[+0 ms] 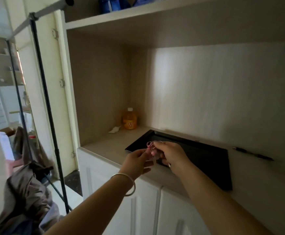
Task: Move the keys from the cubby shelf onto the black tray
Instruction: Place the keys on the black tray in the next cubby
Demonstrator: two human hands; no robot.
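The fingers of both hands are closed on the keys (152,152). The left hand (135,162) pinches the bunch from the left side, and the right hand (171,155) grips it from the right, with the thumb and first finger near the top ring. The keys have a pink ring and a pink charm, and one metal key hangs down between the two hands. The bunch is in the air, above the near left part of the black tray (206,160), and it does not touch the tray. A silver bracelet (129,184) is around the left wrist. The tray lies on the shelf (104,148) of the open cubby, close to the back wall. In the far left corner of the shelf stands an orange bottle (130,121) with a white cap, and a small white scrap (114,129) lies just beside it. To the right of the tray a dark pen (253,154) lies on the shelf
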